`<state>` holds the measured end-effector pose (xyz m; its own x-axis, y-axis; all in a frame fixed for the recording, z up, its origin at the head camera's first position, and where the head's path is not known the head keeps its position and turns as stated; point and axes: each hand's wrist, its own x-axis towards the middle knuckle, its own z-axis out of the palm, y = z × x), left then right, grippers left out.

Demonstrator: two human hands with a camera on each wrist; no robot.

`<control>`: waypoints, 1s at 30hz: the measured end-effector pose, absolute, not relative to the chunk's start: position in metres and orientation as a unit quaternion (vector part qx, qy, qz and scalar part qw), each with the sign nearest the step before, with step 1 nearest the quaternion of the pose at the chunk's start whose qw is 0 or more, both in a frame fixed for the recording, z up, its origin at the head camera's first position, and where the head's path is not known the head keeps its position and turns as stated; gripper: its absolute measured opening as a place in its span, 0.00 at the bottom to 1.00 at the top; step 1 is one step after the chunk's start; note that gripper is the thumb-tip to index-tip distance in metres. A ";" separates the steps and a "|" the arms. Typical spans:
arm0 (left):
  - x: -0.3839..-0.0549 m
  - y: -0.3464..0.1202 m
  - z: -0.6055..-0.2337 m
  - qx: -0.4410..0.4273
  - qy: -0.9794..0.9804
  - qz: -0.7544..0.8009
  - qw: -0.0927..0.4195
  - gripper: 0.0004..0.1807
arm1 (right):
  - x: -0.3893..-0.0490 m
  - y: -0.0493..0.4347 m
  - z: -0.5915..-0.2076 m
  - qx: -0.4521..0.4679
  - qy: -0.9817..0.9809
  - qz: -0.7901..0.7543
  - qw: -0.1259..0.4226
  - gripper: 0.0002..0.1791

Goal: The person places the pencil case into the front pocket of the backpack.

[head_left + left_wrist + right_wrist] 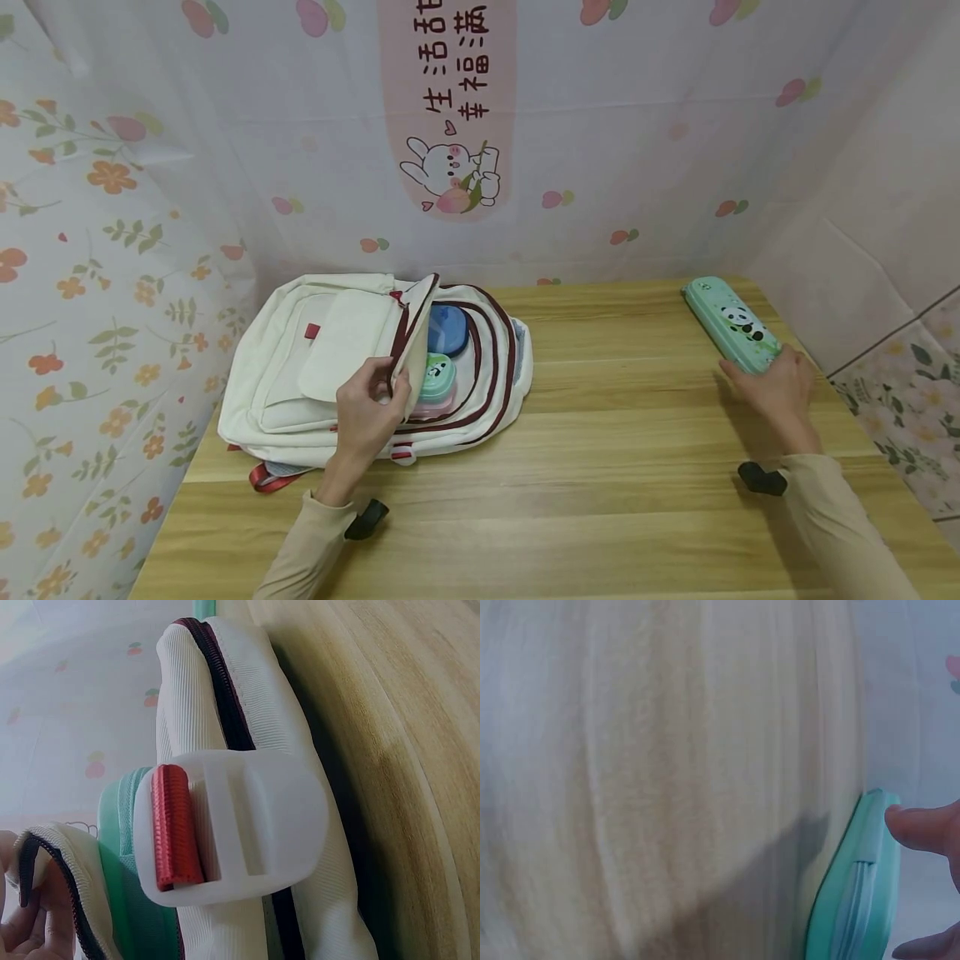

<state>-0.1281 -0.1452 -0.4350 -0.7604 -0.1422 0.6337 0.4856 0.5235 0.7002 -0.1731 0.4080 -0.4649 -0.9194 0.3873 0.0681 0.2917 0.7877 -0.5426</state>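
A cream backpack point(281, 396) with dark red zips lies on the table at the left. My left hand point(369, 417) pinches the zipped edge of its front flap and holds it raised. Inside the opening show a round blue case point(447, 331) and a small mint panda box point(437, 377) above something pink. On the right, a long mint pencil case point(716, 307) with a panda print lies at the table's far corner. My right hand point(783, 396) is at its near end, fingers spread around it. In the right wrist view, the thumb point(919, 827) overlaps the case's edge.
The wooden table point(600, 467) stretches between the backpack and the pencil case. A printed cloth point(622, 150) hangs along the back and sides. A white strap buckle point(289, 817) with red webbing sits on the backpack's near side.
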 end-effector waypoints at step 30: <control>-0.114 -0.135 -0.408 -0.108 -0.806 -0.479 0.330 0.10 | -0.172 0.422 -0.481 -0.240 -0.921 0.293 0.093 0.49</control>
